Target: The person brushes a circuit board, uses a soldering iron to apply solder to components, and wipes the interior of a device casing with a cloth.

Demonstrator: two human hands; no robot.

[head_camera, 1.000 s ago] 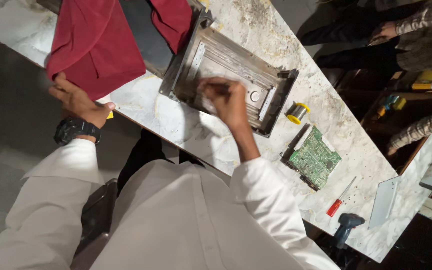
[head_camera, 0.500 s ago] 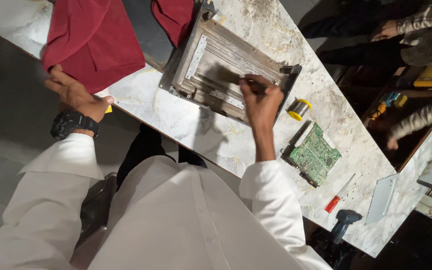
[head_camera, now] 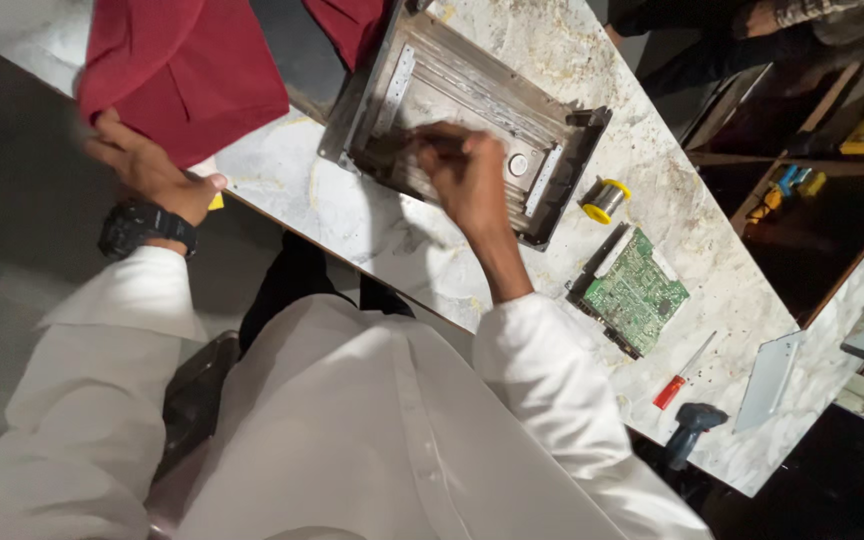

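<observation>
On the speckled marble worktop (head_camera: 352,215), our right hand (head_camera: 467,175) grips a slim dark tool inside the ribbed grey metal casing (head_camera: 542,130); at nine o'clock, our left hand (head_camera: 147,170) pinches red cloth (head_camera: 177,75). Work looks midway.

A single head-worn camera looks steeply down over the person's white-shirted chest, close to the body. The marble counter (head_camera: 352,215) runs diagonally from 11 to 4 o'clock, tilted in frame. With one view, nothing overlaps another.
</observation>
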